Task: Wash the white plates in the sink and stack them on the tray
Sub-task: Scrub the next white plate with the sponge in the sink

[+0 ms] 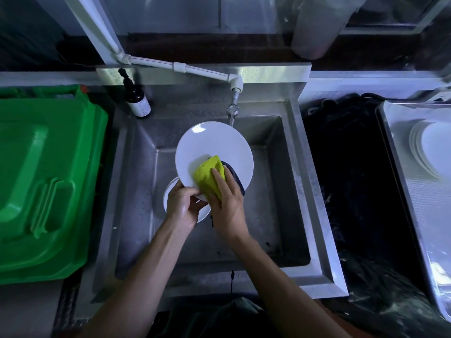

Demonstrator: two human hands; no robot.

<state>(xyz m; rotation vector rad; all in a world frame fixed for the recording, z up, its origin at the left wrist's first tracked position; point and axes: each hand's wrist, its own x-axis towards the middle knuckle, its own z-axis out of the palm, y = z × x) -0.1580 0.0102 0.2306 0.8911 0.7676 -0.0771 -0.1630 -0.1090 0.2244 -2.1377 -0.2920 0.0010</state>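
Over the steel sink (290,191) a white plate (210,147) is held tilted, its near rim gripped by my left hand (181,207). My right hand (227,206) holds a yellow-green sponge (208,175) with a dark underside and presses it on the plate's lower right part. Under my left hand another white plate (170,189) lies on the sink floor, mostly hidden. At the far right a stack of white plates (429,147) lies on the metal tray (402,191).
The tap (233,108) hangs from a white pipe (195,69) just behind the plate. A dark pump bottle (136,98) stands on the sink's back left corner. A green plastic bin lid (44,181) fills the left. Dark plastic sheeting (351,191) lies between sink and tray.
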